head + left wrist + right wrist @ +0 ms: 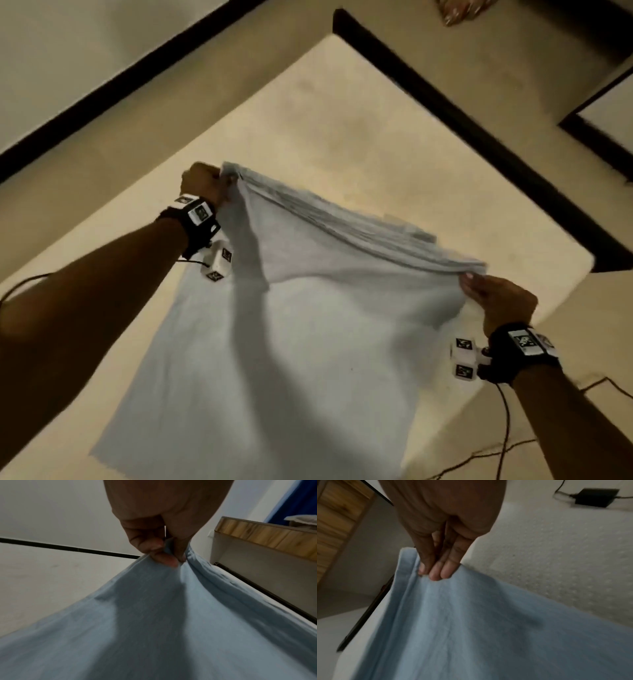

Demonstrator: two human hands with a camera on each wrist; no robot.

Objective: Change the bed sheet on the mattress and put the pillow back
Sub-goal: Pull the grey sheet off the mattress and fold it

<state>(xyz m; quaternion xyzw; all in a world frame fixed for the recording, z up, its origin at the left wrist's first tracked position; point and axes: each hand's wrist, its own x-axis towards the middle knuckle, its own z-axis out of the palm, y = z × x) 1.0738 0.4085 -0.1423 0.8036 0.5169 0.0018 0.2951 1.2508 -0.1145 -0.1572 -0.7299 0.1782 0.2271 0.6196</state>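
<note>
A pale blue bed sheet (308,325), still partly folded, hangs lifted over the bare cream mattress (342,130). My left hand (205,181) pinches its far left corner. My right hand (493,301) pinches the right corner near the mattress's edge. In the left wrist view the fingers (164,558) clamp a bunched fold of the sheet (154,615). The right wrist view has fingertips (436,573) pressed on the sheet's hem (453,628), with the thumb hidden behind the cloth. No pillow is identifiable.
A black bed frame (479,120) borders the mattress on the far and left sides. A wood-topped unit (265,536) stands beyond it. Cables (503,445) trail over the floor at lower right, and a black adapter (595,497) lies on the floor.
</note>
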